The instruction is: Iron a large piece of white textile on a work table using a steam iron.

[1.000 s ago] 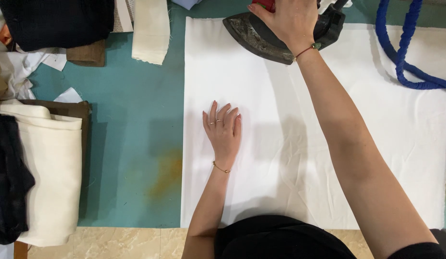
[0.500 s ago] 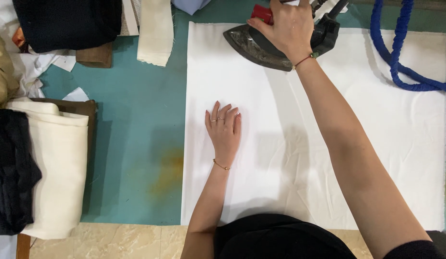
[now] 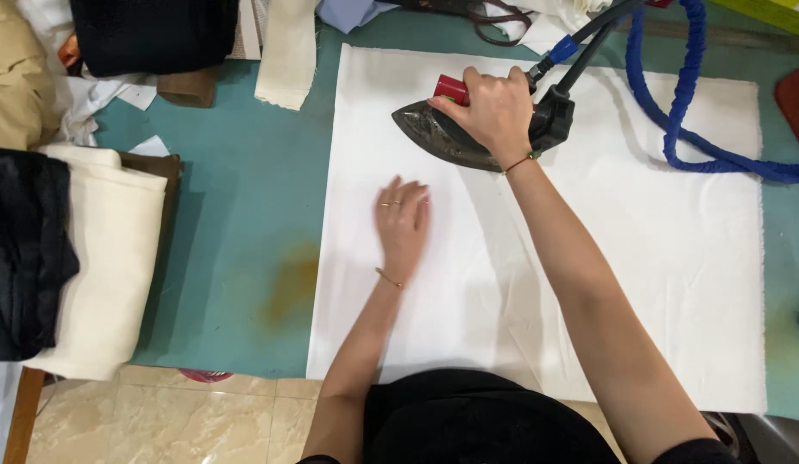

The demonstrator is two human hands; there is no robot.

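Note:
A large white cloth lies flat on a teal table. My right hand grips the handle of a dark steam iron with a red knob, resting on the far part of the cloth. My left hand lies palm down on the cloth, fingers together, a short way nearer than the iron's tip. A blue hose and a black cable run from the iron's back toward the far right.
A cream fabric roll and black fabric lie at the left edge. Dark cloth, a cream strip and white scraps sit at the far left. A brown stain marks the table. Tiled floor shows below.
The iron has come nearer along the cloth with my right hand on it. My left hand stayed flat on the cloth; its fingers have closed together.

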